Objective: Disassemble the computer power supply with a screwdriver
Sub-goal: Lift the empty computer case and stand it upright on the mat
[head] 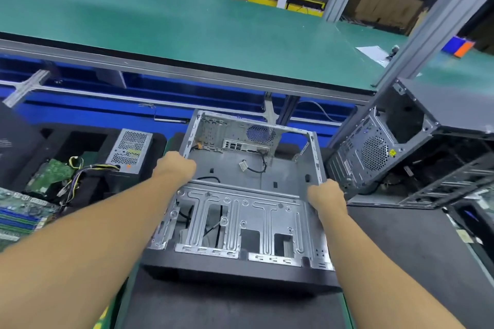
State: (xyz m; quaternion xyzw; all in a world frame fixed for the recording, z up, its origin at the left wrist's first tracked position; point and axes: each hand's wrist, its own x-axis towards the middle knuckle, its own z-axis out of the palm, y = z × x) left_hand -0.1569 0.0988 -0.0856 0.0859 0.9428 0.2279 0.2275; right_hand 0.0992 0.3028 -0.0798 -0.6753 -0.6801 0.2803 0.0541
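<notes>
An open, stripped grey computer case (240, 211) lies on its side in front of me, its drive cage facing up and a few black cables inside. My left hand (175, 165) grips the case's left wall. My right hand (327, 195) grips its right wall. A silver power supply (129, 151) with a bundle of coloured wires stands apart at the left, beside a black box. No screwdriver is in view.
Green circuit boards (48, 175) lie at the far left. A second computer case (379, 141) leans at the right, with a bare metal frame (441, 187) below it. A green shelf (187, 27) on aluminium posts spans the back.
</notes>
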